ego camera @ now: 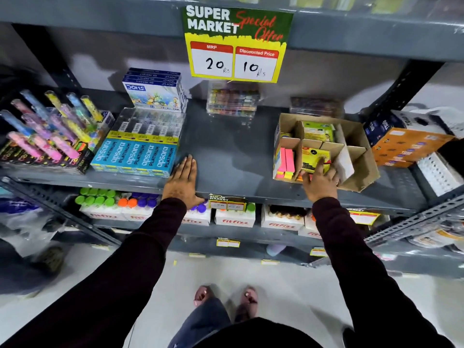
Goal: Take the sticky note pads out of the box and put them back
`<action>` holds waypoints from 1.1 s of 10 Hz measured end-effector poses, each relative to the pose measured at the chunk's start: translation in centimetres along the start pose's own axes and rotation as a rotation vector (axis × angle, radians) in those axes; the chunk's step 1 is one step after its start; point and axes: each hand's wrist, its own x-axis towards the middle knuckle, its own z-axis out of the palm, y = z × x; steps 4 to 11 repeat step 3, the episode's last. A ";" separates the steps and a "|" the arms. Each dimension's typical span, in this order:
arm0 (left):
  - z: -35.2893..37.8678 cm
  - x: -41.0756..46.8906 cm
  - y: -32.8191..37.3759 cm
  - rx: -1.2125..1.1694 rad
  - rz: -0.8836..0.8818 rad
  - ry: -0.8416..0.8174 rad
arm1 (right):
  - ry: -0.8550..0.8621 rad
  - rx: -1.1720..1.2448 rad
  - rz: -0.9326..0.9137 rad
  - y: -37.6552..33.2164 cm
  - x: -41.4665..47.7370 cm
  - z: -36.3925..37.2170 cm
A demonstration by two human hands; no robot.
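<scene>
A brown cardboard box [361,146] with card dividers stands on the right of the grey shelf [226,144]. Its front-left cell holds pink and yellow sticky note pads [286,162]. A yellow-wrapped pad [312,160] stands in the middle front cell, and another yellow-green pack [317,131] is in a rear cell. My right hand [320,182] reaches into the box front, its fingers on the yellow-wrapped pad. My left hand [182,180] lies flat on the shelf, palm down, fingers together, beside the blue pencil boxes.
Blue Apsara pencil boxes [134,156] and glitter tubes [47,129] fill the shelf's left. A Doms box [155,92] and clear cases [232,100] stand at the back. An orange box [404,146] sits right of the cardboard box. A price sign [237,43] hangs above.
</scene>
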 end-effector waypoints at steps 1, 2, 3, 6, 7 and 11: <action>-1.1 0.1 0.3 -0.004 -0.024 -0.049 | -0.024 0.000 0.037 -0.8 -0.4 -0.9; -2.3 -0.7 0.5 0.009 -0.008 -0.164 | 0.089 -0.055 0.068 -2.6 -2.9 -1.6; -4.1 -0.3 0.8 -0.005 0.005 -0.200 | 0.182 -0.045 -0.055 -5.6 -4.5 -2.1; -4.1 -0.3 0.8 -0.005 0.005 -0.200 | 0.182 -0.045 -0.055 -5.6 -4.5 -2.1; -4.1 -0.3 0.8 -0.005 0.005 -0.200 | 0.182 -0.045 -0.055 -5.6 -4.5 -2.1; -4.1 -0.3 0.8 -0.005 0.005 -0.200 | 0.182 -0.045 -0.055 -5.6 -4.5 -2.1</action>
